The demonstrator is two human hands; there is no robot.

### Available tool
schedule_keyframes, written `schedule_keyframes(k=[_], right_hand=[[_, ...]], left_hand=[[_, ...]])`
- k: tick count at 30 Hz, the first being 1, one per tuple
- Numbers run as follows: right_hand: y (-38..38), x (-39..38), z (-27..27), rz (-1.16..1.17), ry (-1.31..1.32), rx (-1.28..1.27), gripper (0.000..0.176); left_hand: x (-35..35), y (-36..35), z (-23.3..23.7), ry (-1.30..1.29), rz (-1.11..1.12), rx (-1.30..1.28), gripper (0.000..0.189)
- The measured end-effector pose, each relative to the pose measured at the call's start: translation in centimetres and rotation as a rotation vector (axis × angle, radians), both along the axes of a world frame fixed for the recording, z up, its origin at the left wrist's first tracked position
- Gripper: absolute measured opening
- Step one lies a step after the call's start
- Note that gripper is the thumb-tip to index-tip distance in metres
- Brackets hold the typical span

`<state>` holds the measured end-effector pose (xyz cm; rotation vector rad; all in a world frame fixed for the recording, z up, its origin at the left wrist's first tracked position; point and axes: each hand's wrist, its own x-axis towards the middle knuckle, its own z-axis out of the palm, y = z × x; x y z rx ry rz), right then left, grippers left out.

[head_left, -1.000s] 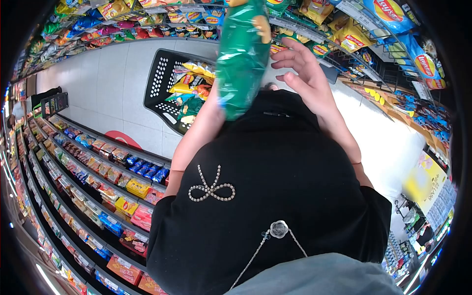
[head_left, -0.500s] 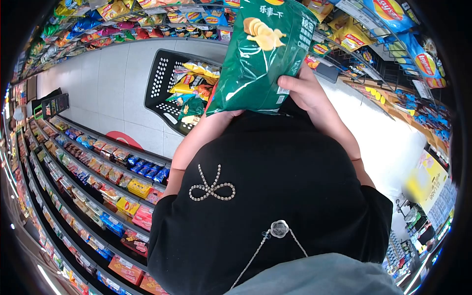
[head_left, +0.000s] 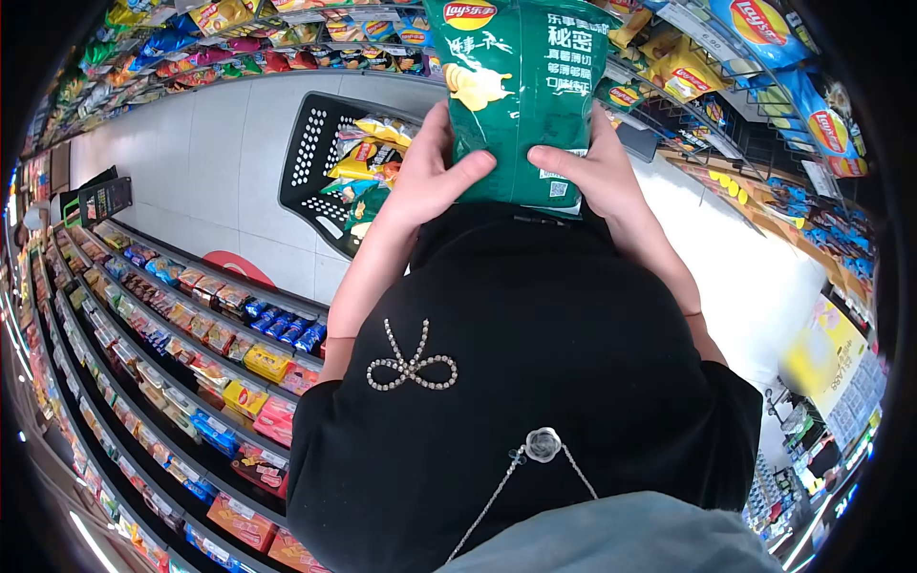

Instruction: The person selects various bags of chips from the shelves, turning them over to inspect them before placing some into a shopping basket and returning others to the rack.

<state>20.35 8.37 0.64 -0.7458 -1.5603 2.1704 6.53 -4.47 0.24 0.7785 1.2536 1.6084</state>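
Observation:
A green bag of potato chips (head_left: 521,105) with a yellow and red logo is held up in front of me, printed side towards me. My left hand (head_left: 435,172) grips its left edge, thumb lying on the front. On the opposite edge my right hand (head_left: 597,167) is closed, its thumb pressed near the white code label. The other fingers of both hands are mostly hidden behind the bag. Just left of it, a black shopping basket (head_left: 304,196) stands on the floor with several snack bags (head_left: 368,160) inside, partly covered by my left hand.
Shelves of chip bags (head_left: 382,33) run along the top, with more racks (head_left: 688,76) at upper right. Long shelves of packaged snacks (head_left: 220,353) curve along the left. A dark box-like object (head_left: 103,201) stands at the far left, and a yellow sign (head_left: 836,358) is at right.
The chip bag has turned so its front faces me more squarely. My left hand has come from behind the bag's bottom to its left edge, with the thumb in front.

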Motion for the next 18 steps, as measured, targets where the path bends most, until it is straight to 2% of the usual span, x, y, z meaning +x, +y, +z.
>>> schedule_keyframes(k=[3, 9, 18], right_hand=[[0.12, -0.04, 0.14, 0.029, 0.044, -0.006, 0.065], [-0.07, -0.11, 0.57, -0.004, 0.029, -0.056, 0.064], [0.31, -0.21, -0.01, 0.015, 0.018, -0.001, 0.067]], left_hand=[[-0.14, -0.15, -0.74, 0.120, -0.045, -0.029, 0.061], [-0.10, -0.01, -0.49, -0.081, -0.029, -0.088, 0.053], [-0.01, 0.08, -0.21, -0.088, -0.005, -0.130, 0.047]])
